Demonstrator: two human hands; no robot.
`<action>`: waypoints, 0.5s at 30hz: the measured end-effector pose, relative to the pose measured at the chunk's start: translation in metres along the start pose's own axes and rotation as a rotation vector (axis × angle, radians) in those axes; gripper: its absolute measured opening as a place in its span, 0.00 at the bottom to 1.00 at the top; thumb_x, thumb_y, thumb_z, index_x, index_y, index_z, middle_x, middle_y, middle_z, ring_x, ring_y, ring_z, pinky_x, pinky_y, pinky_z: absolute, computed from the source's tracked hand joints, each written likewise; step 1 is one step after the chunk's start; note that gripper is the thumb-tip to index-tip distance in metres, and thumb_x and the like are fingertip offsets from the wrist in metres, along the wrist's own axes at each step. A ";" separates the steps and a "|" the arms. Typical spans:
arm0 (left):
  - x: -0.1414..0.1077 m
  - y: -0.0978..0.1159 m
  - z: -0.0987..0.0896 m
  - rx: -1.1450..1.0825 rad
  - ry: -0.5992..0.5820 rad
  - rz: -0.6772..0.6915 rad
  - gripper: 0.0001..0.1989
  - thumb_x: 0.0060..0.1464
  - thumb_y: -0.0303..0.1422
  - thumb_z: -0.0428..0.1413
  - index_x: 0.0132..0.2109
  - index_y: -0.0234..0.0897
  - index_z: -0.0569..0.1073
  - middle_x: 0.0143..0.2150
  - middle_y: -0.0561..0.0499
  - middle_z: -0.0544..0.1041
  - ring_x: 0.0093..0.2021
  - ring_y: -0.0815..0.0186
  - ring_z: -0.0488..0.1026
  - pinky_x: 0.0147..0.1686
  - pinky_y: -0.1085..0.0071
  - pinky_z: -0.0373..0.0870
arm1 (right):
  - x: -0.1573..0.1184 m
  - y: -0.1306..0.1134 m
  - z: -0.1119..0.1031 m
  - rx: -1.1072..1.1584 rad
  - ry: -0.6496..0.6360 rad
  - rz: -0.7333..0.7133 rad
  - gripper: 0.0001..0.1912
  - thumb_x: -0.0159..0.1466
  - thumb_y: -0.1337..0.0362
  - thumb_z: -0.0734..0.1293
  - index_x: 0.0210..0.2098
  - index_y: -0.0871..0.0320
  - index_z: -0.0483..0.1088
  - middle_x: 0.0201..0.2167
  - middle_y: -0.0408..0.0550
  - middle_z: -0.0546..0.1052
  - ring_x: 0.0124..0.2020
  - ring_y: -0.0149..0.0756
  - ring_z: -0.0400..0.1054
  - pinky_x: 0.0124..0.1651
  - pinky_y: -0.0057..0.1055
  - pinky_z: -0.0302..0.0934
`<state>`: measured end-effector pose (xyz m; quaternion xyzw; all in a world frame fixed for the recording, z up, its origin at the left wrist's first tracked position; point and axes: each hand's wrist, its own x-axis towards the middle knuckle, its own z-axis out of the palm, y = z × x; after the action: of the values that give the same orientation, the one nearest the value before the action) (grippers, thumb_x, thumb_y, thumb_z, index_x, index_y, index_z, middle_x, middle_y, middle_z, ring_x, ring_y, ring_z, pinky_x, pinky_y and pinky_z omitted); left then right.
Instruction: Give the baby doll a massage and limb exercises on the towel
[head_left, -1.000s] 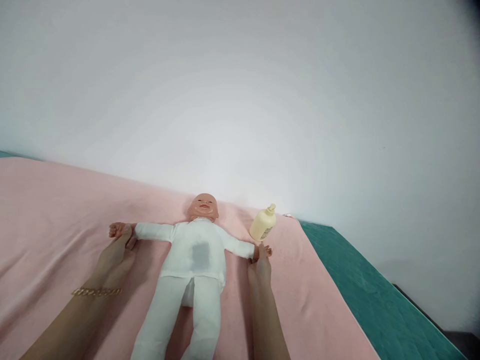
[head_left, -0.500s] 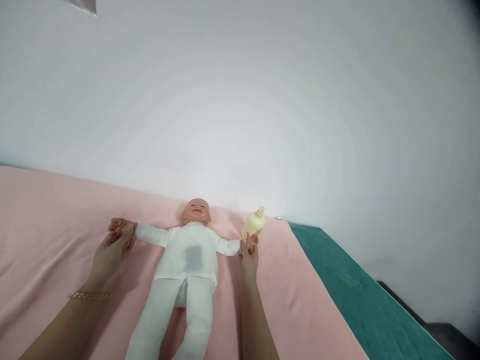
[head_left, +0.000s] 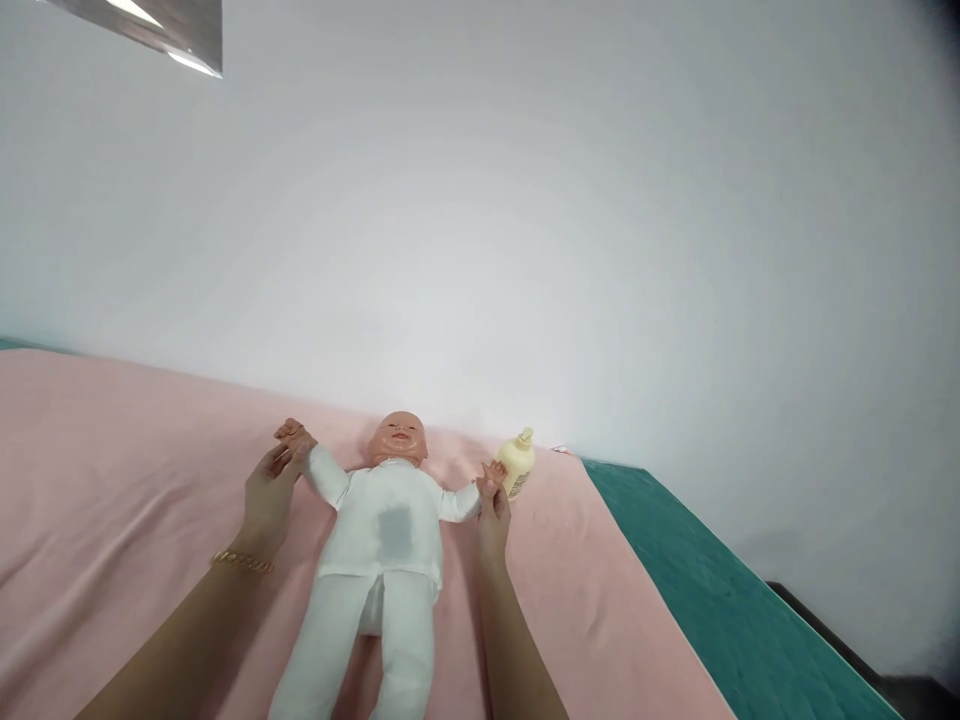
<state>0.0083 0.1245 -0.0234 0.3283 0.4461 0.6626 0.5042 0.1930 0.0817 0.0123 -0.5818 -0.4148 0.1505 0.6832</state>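
Both arms of the doll [head_left: 382, 560] have swung headward. Left hand [head_left: 268, 500] and right hand [head_left: 493, 520] each pinch one wrist.

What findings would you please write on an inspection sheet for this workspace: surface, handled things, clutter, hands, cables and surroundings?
Surface: creased pink cloth; green surface showing past its edge.
Handled things: doll in white clothes, lying on its back, arms spread.
Clutter: pale yellow pump bottle by one doll hand; contact unclear.
Hands: left hand and right hand each hold one doll wrist.
Cables: nothing seen.
Surroundings: pale wall; shiny object upper left, unidentified.
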 end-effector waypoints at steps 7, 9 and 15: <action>0.014 0.005 0.023 0.314 -0.121 -0.008 0.25 0.47 0.50 0.59 0.45 0.33 0.76 0.47 0.41 0.78 0.47 0.54 0.73 0.38 0.68 0.69 | -0.003 -0.001 0.017 -0.063 -0.076 -0.132 0.15 0.67 0.58 0.65 0.51 0.56 0.69 0.51 0.50 0.72 0.47 0.39 0.70 0.48 0.41 0.68; 0.016 0.005 0.031 0.373 -0.166 -0.001 0.26 0.48 0.52 0.57 0.43 0.33 0.77 0.43 0.42 0.78 0.44 0.55 0.73 0.36 0.68 0.69 | -0.012 0.000 0.017 -0.069 -0.096 -0.173 0.16 0.68 0.57 0.65 0.51 0.57 0.68 0.51 0.50 0.72 0.47 0.39 0.70 0.48 0.41 0.68; 0.020 -0.005 0.048 0.437 -0.265 0.006 0.25 0.47 0.54 0.57 0.26 0.34 0.72 0.22 0.51 0.71 0.26 0.63 0.65 0.23 0.70 0.59 | -0.036 0.007 0.031 -0.072 -0.127 -0.230 0.17 0.68 0.53 0.63 0.51 0.55 0.70 0.49 0.49 0.74 0.46 0.39 0.71 0.49 0.40 0.68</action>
<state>0.0470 0.1570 -0.0100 0.5146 0.5078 0.5032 0.4735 0.1498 0.0790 -0.0086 -0.5437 -0.5266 0.0928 0.6470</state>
